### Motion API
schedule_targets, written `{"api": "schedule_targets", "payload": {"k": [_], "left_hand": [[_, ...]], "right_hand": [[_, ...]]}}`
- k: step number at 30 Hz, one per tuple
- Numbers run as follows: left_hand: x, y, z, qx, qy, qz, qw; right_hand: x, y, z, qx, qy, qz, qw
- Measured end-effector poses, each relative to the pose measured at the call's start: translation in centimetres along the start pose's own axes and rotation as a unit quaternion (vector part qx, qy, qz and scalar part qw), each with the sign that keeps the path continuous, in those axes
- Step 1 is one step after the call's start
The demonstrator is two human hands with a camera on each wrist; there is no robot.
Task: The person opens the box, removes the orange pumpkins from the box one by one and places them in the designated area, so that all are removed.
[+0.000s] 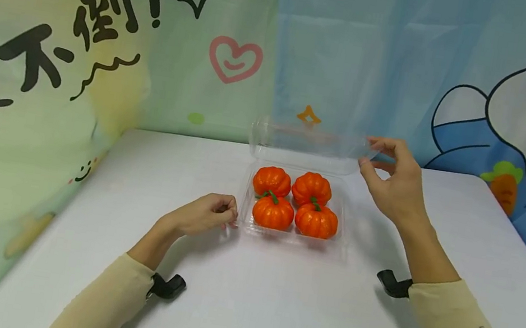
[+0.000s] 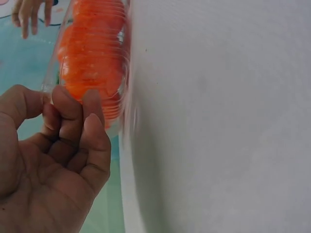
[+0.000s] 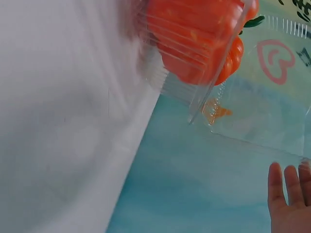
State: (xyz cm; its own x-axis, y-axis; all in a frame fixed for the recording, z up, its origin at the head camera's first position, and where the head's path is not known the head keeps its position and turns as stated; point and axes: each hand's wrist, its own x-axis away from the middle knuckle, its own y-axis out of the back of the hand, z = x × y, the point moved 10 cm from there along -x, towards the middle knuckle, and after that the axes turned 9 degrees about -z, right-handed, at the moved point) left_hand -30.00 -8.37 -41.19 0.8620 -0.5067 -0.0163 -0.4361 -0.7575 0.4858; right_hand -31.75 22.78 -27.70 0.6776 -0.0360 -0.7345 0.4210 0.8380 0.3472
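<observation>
Several small orange toy pumpkins (image 1: 274,212) with green stems sit in a clear plastic clamshell box (image 1: 292,239) on the table. Its transparent lid (image 1: 303,150) stands raised at the back, hinged to the tray. At the box's left side my left hand (image 1: 209,214) pinches the rim between thumb and curled index finger, seen closely in the left wrist view. My right hand (image 1: 395,181) holds the lid's right edge, thumb below and fingers above. Only some fingers (image 3: 276,187) of it show in the right wrist view, close to the lid's edge.
A white table (image 1: 241,308) spreads around the box. Behind it hangs a printed curtain (image 1: 352,47) with a cartoon animal, a heart and black characters. Black wrist mounts (image 1: 168,286) stick out from both sleeves.
</observation>
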Motion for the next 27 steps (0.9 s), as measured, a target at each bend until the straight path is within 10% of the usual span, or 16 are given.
{"api": "schedule_targets", "payload": {"k": [27], "left_hand": [[0.7,-0.2,0.3,0.002,0.018,0.024,0.9996]], "right_hand": [[1.0,-4.1,-5.7,-0.058,-0.149,0.084,0.984]]}}
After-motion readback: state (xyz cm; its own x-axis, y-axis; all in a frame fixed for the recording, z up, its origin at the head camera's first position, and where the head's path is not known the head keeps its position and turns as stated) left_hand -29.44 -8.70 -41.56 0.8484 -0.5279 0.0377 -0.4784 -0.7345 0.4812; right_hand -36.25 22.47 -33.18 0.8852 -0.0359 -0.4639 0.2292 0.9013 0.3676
